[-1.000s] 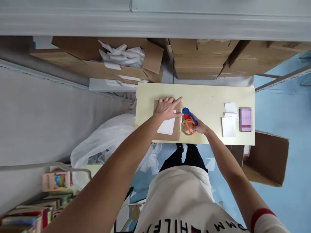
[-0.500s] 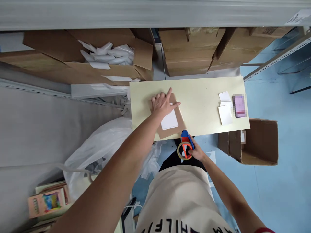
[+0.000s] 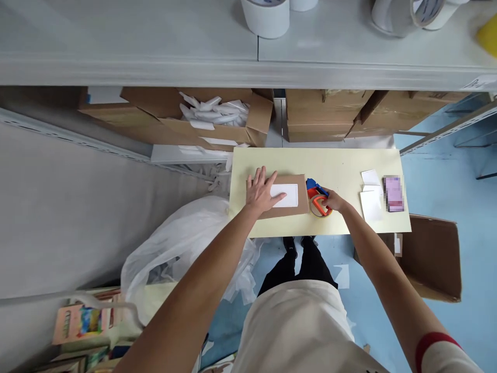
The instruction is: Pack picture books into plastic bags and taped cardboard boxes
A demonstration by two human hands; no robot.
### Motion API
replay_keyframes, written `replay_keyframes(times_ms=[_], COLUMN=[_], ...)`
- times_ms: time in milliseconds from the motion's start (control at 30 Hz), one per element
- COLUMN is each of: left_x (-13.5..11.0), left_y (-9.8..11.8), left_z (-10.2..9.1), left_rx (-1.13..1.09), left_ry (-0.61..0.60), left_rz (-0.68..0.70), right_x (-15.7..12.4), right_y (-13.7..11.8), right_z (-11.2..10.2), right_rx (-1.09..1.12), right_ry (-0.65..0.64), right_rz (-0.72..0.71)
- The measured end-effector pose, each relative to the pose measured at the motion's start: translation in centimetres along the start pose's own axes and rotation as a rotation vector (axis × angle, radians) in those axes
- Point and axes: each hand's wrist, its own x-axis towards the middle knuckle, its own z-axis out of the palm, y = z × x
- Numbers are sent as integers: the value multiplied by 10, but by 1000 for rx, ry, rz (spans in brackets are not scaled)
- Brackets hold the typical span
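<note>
A flat brown cardboard parcel (image 3: 301, 203) with a white label (image 3: 289, 195) lies on the pale yellow table (image 3: 341, 160). My left hand (image 3: 259, 190) rests flat on the parcel's left end, fingers spread and open. My right hand (image 3: 336, 201) is closed around a tape dispenser (image 3: 316, 196) with a blue and orange frame and a roll of tape. The dispenser sits against the parcel's right edge.
White slips (image 3: 370, 199) and a pink item (image 3: 393, 193) lie at the table's right end. Open cardboard boxes (image 3: 217, 122) stand behind the table, another box (image 3: 435, 259) on the blue floor at right. A white plastic bag (image 3: 174, 248) is at left. Tape rolls (image 3: 266, 15) sit on the shelf above.
The parcel has been turned so its long side runs left to right. My right hand brought the tape dispenser from below the table edge back up to the parcel's right end.
</note>
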Motion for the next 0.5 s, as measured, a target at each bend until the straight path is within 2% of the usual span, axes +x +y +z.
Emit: replay_keyframes(times_ms=[133,233,367,500], left_x=[6,5,3,5], left_y=[-4,-3,-2,1], left_z=[6,7,4,3], left_rx=[-14,6,34,25], left_ry=[9,0,-21,-3], left_rz=[-16,-21,-22,-19], right_x=[3,-7,-56,-107], right_y=[10,21,51,84], right_z=[-2,-3,12,53], right_rx=[-139,-151,-56,-20], right_ry=[11,35,50,49], right_rz=[-8,-12,89,89])
